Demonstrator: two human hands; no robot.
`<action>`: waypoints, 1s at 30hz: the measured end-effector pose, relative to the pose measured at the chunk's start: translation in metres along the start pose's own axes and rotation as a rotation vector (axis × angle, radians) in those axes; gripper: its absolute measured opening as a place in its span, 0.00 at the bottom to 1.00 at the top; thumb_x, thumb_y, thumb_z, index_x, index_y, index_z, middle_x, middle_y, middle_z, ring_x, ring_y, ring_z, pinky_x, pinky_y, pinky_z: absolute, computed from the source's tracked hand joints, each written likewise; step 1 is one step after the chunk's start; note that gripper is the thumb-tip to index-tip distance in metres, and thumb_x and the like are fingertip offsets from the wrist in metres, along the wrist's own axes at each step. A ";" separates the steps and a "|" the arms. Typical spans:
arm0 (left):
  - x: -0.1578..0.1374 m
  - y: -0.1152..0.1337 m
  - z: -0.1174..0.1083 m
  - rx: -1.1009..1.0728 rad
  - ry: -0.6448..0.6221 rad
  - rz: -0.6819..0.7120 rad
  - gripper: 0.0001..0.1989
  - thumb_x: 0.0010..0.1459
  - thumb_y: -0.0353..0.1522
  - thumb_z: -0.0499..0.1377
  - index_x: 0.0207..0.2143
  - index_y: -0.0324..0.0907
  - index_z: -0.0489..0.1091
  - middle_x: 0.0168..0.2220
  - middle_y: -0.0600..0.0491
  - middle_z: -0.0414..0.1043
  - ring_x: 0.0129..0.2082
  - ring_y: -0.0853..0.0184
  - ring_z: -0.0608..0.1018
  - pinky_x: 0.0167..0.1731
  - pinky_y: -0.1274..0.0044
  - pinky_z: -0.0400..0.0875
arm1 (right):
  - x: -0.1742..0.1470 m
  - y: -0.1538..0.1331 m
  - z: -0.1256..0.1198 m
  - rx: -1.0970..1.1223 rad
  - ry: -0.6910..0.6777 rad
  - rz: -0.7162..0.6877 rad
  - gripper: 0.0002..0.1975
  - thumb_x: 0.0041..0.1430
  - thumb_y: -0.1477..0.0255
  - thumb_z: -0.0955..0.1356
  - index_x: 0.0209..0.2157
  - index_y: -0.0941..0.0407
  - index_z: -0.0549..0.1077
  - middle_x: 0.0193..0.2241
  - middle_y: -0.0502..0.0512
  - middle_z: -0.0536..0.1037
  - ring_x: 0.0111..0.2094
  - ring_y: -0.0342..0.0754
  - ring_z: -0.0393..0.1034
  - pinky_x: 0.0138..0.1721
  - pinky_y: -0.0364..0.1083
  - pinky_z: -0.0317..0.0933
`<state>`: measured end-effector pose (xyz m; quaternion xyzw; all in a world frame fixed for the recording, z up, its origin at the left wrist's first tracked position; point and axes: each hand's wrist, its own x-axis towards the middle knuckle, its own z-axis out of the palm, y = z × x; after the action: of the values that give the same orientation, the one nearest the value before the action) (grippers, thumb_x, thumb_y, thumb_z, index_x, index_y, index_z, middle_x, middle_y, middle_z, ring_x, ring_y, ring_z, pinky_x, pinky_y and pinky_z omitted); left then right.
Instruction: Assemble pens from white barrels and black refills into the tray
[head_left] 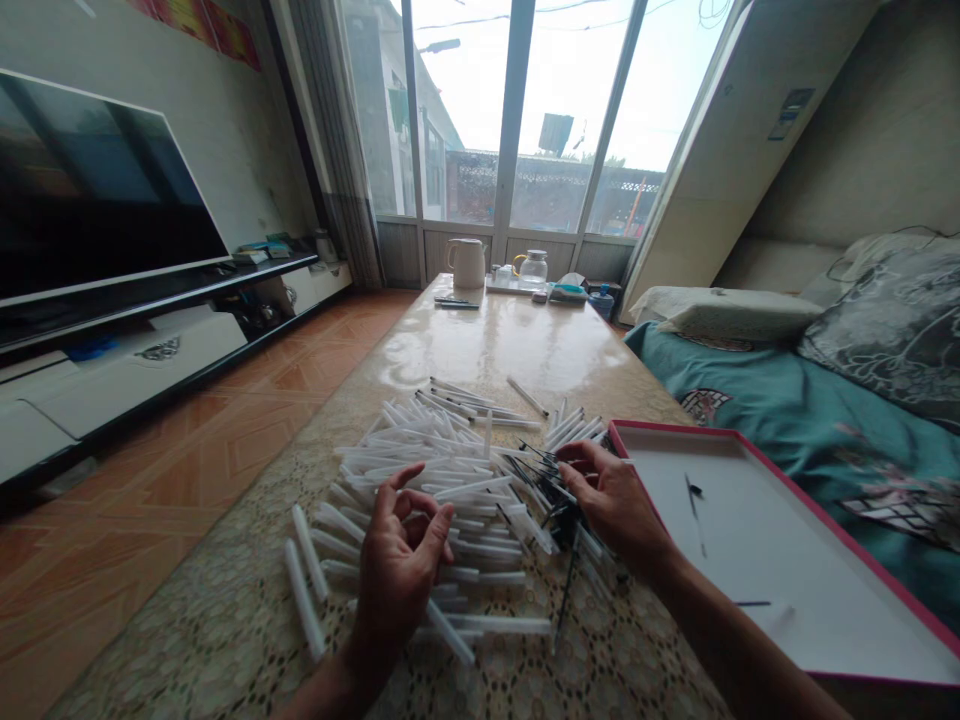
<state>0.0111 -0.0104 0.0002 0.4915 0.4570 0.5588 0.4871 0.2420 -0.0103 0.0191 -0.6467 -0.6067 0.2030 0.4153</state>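
Observation:
A large heap of translucent white plastic tubes lies on the table; they look like pen barrels. Over its near side hovers my left hand, loosely curled, thumb and forefinger apart, with nothing visible in it. At the heap's right side, my right hand pinches at a pile of thin black rods with dark ends. One slim dark rod seems to run into its fingertips, though the grip is partly hidden. Beyond the heap lie several white pens with dark tips.
To the right sits a shallow white box with a red rim, holding a few thin dark pieces. At the table's far end stand a cream jug and a glass pitcher. A sofa with green cover borders the right side.

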 end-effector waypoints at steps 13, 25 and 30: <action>-0.004 -0.006 -0.001 0.038 -0.031 0.007 0.23 0.55 0.37 0.61 0.51 0.46 0.60 0.27 0.60 0.67 0.16 0.73 0.71 0.16 0.82 0.64 | 0.139 0.025 0.083 -0.475 -0.264 -0.252 0.28 0.51 0.78 0.72 0.54 0.58 0.69 0.53 0.62 0.71 0.55 0.55 0.62 0.56 0.50 0.55; -0.003 -0.001 0.000 0.028 0.038 0.022 0.19 0.59 0.36 0.58 0.51 0.46 0.59 0.26 0.61 0.65 0.16 0.75 0.70 0.17 0.83 0.63 | 0.179 0.004 0.141 -0.594 -0.434 -0.308 0.17 0.64 0.67 0.66 0.52 0.57 0.68 0.51 0.58 0.70 0.46 0.51 0.70 0.45 0.55 0.67; -0.002 0.001 -0.002 0.048 0.010 0.002 0.19 0.59 0.37 0.58 0.51 0.45 0.58 0.26 0.61 0.66 0.17 0.75 0.70 0.18 0.83 0.64 | 0.186 0.004 0.139 -0.676 -0.468 -0.296 0.15 0.64 0.67 0.66 0.51 0.57 0.68 0.50 0.58 0.71 0.45 0.50 0.70 0.45 0.54 0.67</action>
<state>0.0090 -0.0127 0.0007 0.5006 0.4721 0.5505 0.4726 0.1717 0.2078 -0.0187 -0.5889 -0.8030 0.0723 0.0563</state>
